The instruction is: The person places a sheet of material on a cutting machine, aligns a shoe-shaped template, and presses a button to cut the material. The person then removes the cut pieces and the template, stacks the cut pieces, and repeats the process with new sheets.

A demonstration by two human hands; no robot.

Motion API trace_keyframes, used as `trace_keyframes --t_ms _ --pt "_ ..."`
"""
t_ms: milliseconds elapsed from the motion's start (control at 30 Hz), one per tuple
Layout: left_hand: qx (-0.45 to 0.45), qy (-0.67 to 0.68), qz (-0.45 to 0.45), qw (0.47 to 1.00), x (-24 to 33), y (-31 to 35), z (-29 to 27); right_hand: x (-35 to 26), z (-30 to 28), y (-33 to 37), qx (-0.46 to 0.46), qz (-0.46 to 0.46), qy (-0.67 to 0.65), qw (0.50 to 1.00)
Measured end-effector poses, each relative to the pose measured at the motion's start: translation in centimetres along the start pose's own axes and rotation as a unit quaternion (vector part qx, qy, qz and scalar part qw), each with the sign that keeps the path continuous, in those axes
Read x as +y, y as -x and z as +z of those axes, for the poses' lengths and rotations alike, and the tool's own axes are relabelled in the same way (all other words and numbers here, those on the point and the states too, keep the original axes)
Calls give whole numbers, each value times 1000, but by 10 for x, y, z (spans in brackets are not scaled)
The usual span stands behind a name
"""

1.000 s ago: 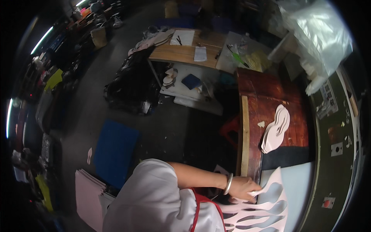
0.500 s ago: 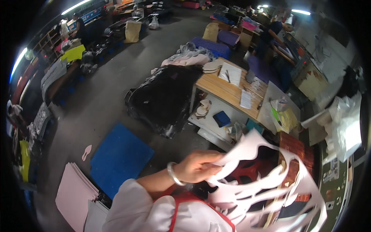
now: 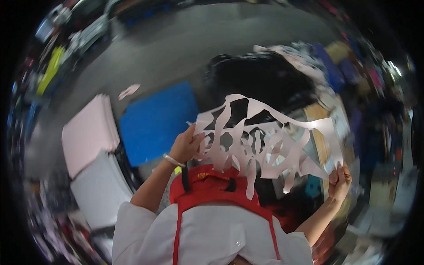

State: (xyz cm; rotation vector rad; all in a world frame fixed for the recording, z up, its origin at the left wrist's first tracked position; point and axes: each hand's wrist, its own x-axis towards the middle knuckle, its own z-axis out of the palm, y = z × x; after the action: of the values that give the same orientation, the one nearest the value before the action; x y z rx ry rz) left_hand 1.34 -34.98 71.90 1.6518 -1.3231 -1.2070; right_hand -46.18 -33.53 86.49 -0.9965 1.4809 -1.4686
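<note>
A pale pink sheet of die-cut scrap [image 3: 240,132], full of shaped holes with thin strips between them, is stretched out in the air in front of me. My left hand [image 3: 187,143], with a bangle on the wrist, is closed on its left edge. At the opposite end, my right hand [image 3: 339,180] pinches the lower right corner. Several cut strips dangle from the middle, some over my red apron [image 3: 212,185]. Parts of the floor and table show through the holes.
On the floor lie a blue sheet [image 3: 159,123], a stack of pink sheets [image 3: 88,134] and a stack of grey sheets [image 3: 101,190], all to my left. A small pink cut piece [image 3: 129,91] is beyond them. A black plastic-wrapped bundle [image 3: 260,79] sits ahead, near a wooden-topped table [image 3: 316,112].
My view has swung round and tilted down. The scrap sheet has come from the right to in front of me and is spread wide; my right hand now shows, holding its other end.
</note>
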Motion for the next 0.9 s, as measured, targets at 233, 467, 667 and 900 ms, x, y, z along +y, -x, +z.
trace_keyframes --t_ms 233,467,667,900 --pt "230 162 -98 955 -63 25 17 13 191 -172 -153 46 87 983" --pt "456 360 -100 808 -126 69 4 -40 502 -148 -498 -118 33 859" --pt "596 381 -191 680 -267 85 -39 96 716 -22 -441 -453 256 731" --pt "265 379 -577 673 -421 146 45 340 503 9 -693 -120 516 489"
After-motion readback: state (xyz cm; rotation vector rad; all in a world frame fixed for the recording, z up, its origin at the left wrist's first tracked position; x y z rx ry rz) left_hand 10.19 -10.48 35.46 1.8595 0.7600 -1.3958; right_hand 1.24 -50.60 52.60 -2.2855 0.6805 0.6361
